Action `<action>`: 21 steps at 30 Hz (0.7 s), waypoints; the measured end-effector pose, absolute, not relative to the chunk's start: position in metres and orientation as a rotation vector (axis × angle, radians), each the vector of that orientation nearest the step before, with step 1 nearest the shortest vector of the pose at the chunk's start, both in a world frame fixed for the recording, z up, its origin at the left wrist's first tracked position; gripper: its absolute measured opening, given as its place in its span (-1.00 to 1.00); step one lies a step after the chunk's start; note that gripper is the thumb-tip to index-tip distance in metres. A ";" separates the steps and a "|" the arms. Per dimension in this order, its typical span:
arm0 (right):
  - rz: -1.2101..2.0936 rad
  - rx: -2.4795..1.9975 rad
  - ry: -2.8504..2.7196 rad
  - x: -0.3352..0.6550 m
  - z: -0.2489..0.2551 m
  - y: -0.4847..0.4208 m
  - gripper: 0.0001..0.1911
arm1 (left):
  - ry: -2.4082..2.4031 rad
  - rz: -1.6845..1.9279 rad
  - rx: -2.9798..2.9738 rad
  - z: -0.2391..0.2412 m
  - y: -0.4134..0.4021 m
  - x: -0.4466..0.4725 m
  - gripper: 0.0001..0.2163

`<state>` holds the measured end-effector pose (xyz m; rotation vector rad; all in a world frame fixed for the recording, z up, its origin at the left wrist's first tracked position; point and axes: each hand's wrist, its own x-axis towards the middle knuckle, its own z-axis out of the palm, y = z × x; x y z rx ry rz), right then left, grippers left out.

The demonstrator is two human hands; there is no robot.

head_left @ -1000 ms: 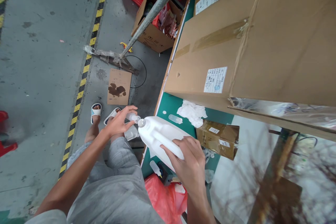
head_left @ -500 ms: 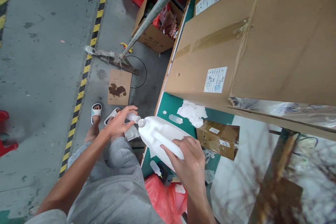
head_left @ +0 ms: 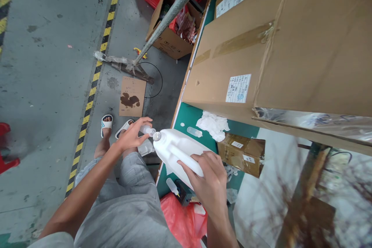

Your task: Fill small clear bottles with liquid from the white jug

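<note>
My right hand [head_left: 210, 184] grips the handle of a big white plastic jug [head_left: 174, 149], tilted so its open spout points left, past the edge of the green table [head_left: 188, 116]. In my left hand [head_left: 132, 135] is a small clear bottle [head_left: 146, 129], its mouth held right against the jug's spout. A clear plastic bag hangs just under that hand. I sit with grey shorts and white sandals over the concrete floor.
A large cardboard box [head_left: 276, 46] fills the table's far side, a small brown carton [head_left: 241, 153] and crumpled white tissue [head_left: 213, 124] lie near the jug. Another small bottle [head_left: 194, 131] rests on the table. A red bag [head_left: 183, 217] sits below. An open box [head_left: 171, 27] stands on the floor.
</note>
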<state>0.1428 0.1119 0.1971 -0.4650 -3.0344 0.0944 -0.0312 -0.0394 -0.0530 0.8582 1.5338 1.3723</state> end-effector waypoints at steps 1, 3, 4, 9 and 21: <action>0.088 -0.462 -3.037 0.142 0.197 0.112 -0.77 | 1.533 1.373 0.861 -0.053 -0.040 -0.031 -0.51; 0.084 -0.461 -3.039 0.142 0.198 0.111 -0.77 | 1.532 1.376 0.866 -0.054 -0.040 -0.031 -0.51; 0.085 -0.461 -3.039 0.141 0.198 0.111 -0.76 | 1.531 1.378 0.868 -0.054 -0.040 -0.031 -0.51; 0.084 -0.454 -3.032 0.140 0.198 0.111 -0.75 | 1.535 1.381 0.873 -0.055 -0.040 -0.030 -0.52; 0.088 -0.467 -3.020 0.143 0.196 0.110 -0.76 | 1.548 1.385 0.886 -0.056 -0.040 -0.030 -0.51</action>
